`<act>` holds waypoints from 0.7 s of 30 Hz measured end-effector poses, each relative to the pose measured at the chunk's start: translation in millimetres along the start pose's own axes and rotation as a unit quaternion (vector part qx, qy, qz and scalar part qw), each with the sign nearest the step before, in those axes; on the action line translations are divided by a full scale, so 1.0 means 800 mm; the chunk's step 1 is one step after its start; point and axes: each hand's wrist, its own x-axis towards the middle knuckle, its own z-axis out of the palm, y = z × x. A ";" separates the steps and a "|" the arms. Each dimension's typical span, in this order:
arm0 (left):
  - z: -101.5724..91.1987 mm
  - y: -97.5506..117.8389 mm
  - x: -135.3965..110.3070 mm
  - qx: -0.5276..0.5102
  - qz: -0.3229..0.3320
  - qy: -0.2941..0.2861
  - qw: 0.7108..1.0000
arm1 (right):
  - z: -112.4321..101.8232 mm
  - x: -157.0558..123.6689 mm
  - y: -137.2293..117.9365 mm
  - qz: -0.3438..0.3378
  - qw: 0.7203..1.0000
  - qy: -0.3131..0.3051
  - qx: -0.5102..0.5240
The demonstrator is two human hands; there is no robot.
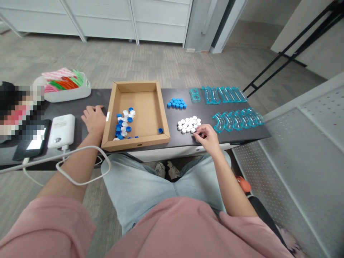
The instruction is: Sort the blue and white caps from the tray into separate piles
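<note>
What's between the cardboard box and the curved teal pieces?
In the head view, white hexagonal pieces, with the right hand at their edge; blue pieces lie just beyond.

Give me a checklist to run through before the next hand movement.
1. Right hand at the white pile: ok, at its near right edge.
2. Piece in the right hand's grip: cannot tell, fingers hide it.
3. Blue pile apart from the white pile: ok.
4. Colours separated inside the box: not ok, blue and white are mixed.
5. Left forearm clear of the white cable: not ok, the cable crosses over it in view.
</note>
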 end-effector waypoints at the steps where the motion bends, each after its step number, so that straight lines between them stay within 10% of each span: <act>1: 0.000 0.000 0.000 -0.002 -0.001 -0.002 1.000 | -0.001 0.000 0.000 0.003 1.000 -0.003 0.002; 7: -0.004 0.001 -0.004 -0.010 0.008 -0.009 1.000 | 0.005 -0.005 -0.021 0.021 1.000 -0.010 0.013; 13: -0.008 0.004 -0.009 -0.007 0.012 -0.017 1.000 | 0.043 0.036 -0.089 -0.101 0.987 -0.128 0.004; 21: -0.008 0.008 -0.012 0.005 0.008 0.007 1.000 | 0.205 0.147 -0.181 -0.254 0.891 -0.338 -0.163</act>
